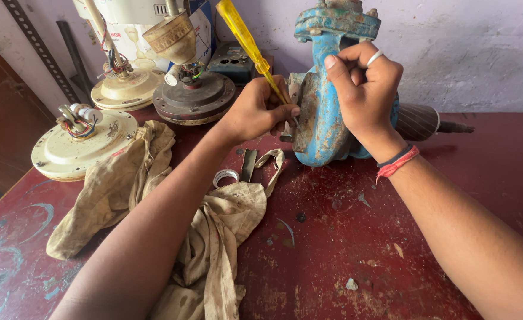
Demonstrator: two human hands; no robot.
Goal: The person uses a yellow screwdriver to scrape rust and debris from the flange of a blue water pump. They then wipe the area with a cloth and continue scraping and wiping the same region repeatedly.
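Right now the left hand (260, 110) is closed around a yellow-handled screwdriver (250, 46), whose handle slants up and to the far left while the shaft runs down to the side of a blue pump housing (320, 118); the tip is hidden behind the fingers. The right hand (365, 89), with a ring on 1 finger, is clenched on the far right edge of the housing, thumb pressed against the worn blue paint. The housing stands upright on the red bench (356, 237), far from the person and close to the wall, with a ribbed metal rotor (418, 122) sticking out to its right. A dirty beige rag (214, 237) lies crumpled on the near left of the bench, a small roll of tape (225, 177) just beside it. On the far left stand 3 ceiling-fan motors (77, 145), with coloured wires at their hubs.
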